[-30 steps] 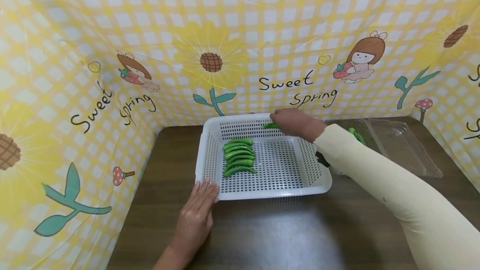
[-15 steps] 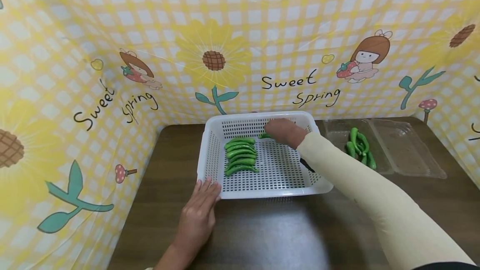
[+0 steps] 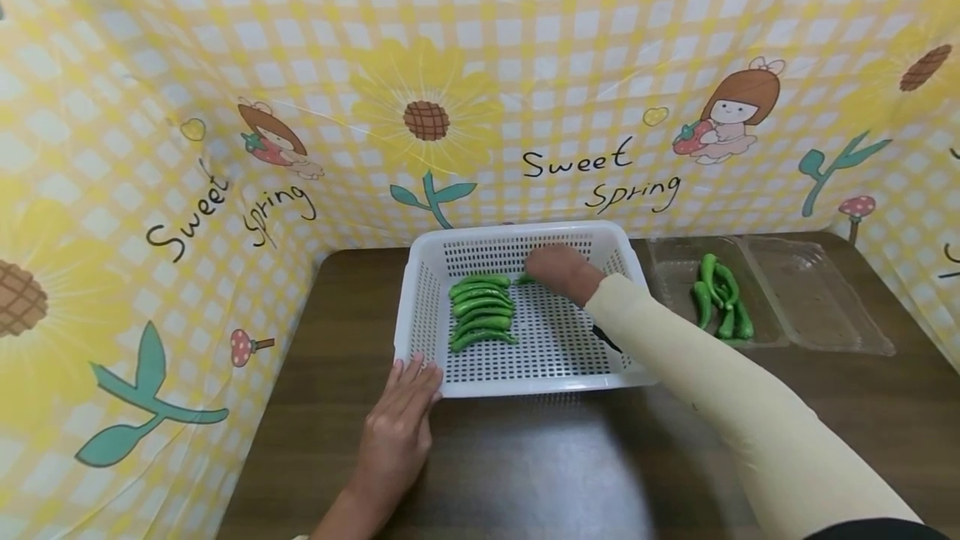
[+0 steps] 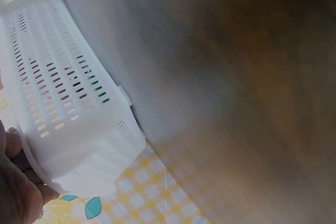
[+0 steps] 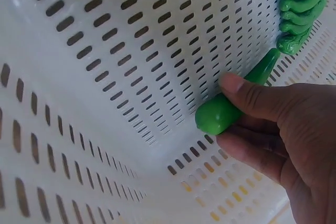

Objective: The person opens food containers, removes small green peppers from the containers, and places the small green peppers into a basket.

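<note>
fingers (image 5: 253,151) around a green pepper (image 5: 216,115)

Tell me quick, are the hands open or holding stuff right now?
Left hand: open, fingers resting on the basket.
Right hand: holding a pepper, pinched inside the basket.

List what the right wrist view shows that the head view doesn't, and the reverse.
Only the right wrist view: the fingers and thumb of the right hand pinching a green pepper, with its rounded end visible.

Only the head view: the left hand at the basket's near-left corner, the clear container with more peppers, and the cream sleeve.

Both: the white perforated basket, the row of peppers inside it, the right hand, and the held pepper, mostly hidden in the head view.
</note>
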The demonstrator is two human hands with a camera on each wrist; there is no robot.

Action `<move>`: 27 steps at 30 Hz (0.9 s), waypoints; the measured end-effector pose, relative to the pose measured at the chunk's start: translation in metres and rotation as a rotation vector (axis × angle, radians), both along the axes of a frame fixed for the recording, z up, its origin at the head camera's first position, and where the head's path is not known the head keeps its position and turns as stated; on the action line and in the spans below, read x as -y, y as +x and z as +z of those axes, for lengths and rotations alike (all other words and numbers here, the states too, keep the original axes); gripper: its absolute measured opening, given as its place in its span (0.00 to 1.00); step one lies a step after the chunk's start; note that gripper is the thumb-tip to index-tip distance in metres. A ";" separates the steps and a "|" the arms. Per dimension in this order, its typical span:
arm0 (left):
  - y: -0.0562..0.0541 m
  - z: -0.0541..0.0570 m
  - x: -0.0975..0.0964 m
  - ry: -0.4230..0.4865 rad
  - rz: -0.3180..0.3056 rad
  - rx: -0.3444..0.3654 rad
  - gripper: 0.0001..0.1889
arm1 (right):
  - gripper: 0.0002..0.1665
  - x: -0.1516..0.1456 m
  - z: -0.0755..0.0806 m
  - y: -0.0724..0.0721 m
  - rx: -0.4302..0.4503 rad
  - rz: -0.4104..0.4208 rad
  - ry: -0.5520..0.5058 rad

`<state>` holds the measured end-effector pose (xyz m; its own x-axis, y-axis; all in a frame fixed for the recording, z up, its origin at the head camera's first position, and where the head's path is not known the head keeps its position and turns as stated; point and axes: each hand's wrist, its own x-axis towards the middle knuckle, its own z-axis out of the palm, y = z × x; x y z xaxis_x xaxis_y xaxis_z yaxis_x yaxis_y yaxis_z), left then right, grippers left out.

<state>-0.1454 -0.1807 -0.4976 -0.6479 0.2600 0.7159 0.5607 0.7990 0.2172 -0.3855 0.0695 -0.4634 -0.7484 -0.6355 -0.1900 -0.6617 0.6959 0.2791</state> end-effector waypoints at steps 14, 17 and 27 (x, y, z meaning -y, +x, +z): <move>0.000 0.000 -0.001 -0.010 0.002 0.001 0.24 | 0.07 -0.030 0.032 -0.005 -0.014 -0.038 -0.121; -0.001 0.000 0.000 -0.007 0.001 0.003 0.25 | 0.10 -0.051 0.053 -0.011 -0.023 -0.083 -0.200; -0.001 0.001 0.000 -0.004 -0.002 0.012 0.21 | 0.04 -0.162 0.079 -0.013 -0.082 -0.144 -0.186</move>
<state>-0.1460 -0.1808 -0.4970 -0.6560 0.2647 0.7068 0.5599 0.7987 0.2206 -0.3989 0.2312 -0.3841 -0.8419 -0.5394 -0.0151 -0.5324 0.8258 0.1858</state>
